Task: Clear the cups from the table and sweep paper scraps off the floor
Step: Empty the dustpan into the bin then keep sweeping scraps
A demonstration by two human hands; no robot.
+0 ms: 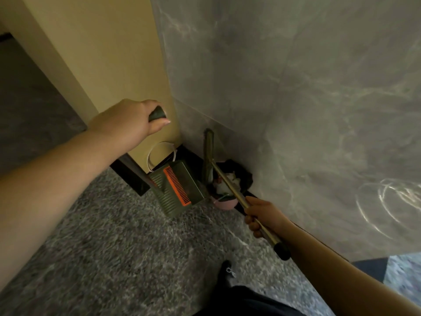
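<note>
The left hand is gripping the dark green top of the upright dustpan handle, fingers curled around it. Below, the olive-green plastic dustpan with an orange comb strip is sitting on the speckled grey floor, beside a white ring-shaped object at the cream wall. To its right, the brass-coloured broom shaft is reaching over the black-lined pink bin, where white paper scraps are lying. The right hand is clenching that shaft. Swinging it carelessly could be tipping the bin, spilling scraps again.

Head view, downward toward corner
</note>
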